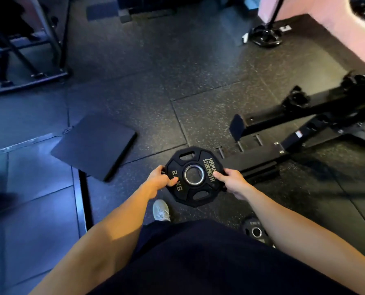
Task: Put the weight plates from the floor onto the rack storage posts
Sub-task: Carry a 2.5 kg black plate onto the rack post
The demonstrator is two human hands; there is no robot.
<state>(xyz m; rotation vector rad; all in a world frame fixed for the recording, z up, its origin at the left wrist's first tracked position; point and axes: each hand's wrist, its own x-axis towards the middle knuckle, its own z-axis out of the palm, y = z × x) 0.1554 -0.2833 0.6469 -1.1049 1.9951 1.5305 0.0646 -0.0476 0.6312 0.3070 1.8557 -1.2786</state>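
Observation:
I hold a small black weight plate point(193, 158) with a silver centre ring and "HAMMER STRENGTH" lettering flat in front of me, above the floor. My left hand point(160, 178) grips its left edge with the thumb on top. On the plate's right edge my right hand point(232, 180) grips the same way. A second black plate point(254, 229) lies on the floor by my right forearm, partly hidden. The black rack frame point(317, 124) stretches across the floor to the right, with short pegs near its base.
A flat black mat point(94, 145) lies on the floor to the left. My grey shoe point(160, 210) shows below the plate. Another black frame point(24, 60) stands at the far left. A stand base point(266, 36) and a pink wall point(326, 22) are at the back right.

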